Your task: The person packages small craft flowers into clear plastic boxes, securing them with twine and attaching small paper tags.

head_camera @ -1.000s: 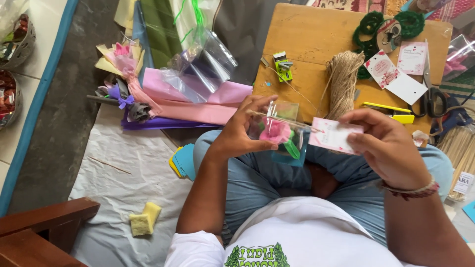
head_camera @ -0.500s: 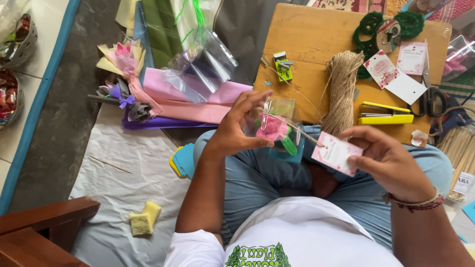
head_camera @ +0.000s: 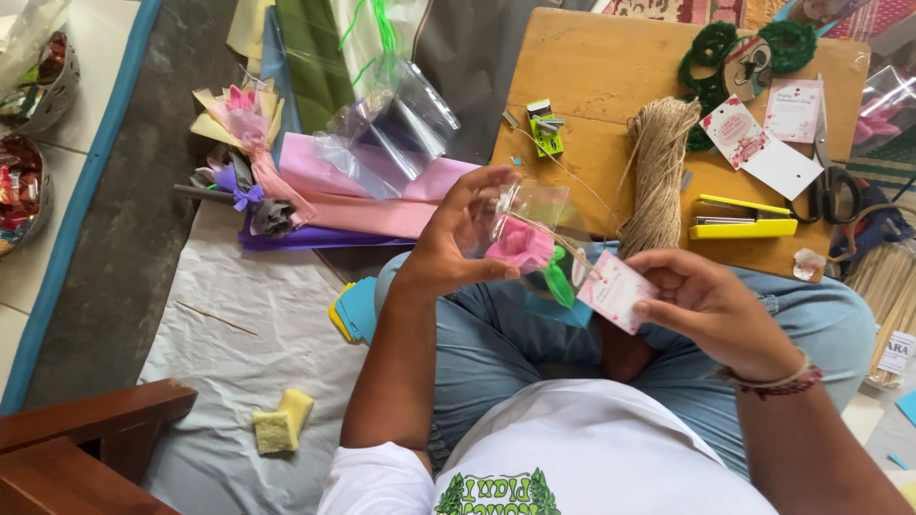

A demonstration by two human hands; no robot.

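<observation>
Pink flower (head_camera: 520,245) between hand (head_camera: 448,243), tag (head_camera: 615,291)

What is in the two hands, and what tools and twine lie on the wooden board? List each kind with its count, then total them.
pink flower in clear wrap, in the left hand: 1
gift tag, in the right hand: 1
twine bundle: 1
yellow stapler: 1
scissors: 1
Total: 5
</observation>
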